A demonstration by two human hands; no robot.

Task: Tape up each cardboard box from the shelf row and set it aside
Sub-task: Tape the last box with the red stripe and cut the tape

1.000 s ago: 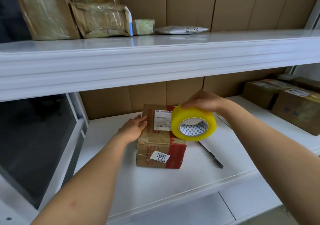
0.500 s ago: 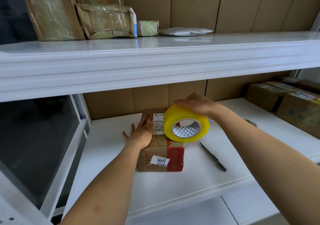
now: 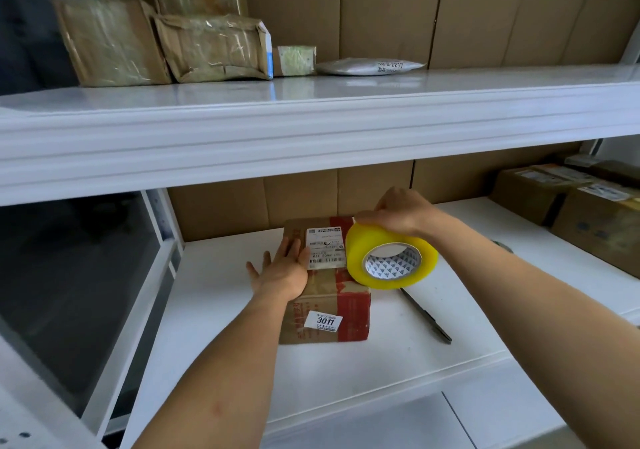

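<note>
A small cardboard box (image 3: 329, 313) with red tape, a white shipping label and a "3011" sticker sits on the lower white shelf (image 3: 346, 372). My left hand (image 3: 282, 272) lies flat on the box's top left, fingers straight and spread. My right hand (image 3: 398, 211) grips a yellow tape roll (image 3: 391, 258) from above, holding it on edge over the box's right side. The roll hides the box's right top corner.
A black pen (image 3: 427, 317) lies on the shelf right of the box. More cardboard boxes (image 3: 571, 203) stand at the far right of the same shelf. The upper shelf (image 3: 311, 119) carries taped parcels (image 3: 166, 43) and a grey mailer bag (image 3: 367, 66).
My left hand has slid from the box's left edge onto its top and flattened out. The tape roll has shifted slightly over the box's right side.
</note>
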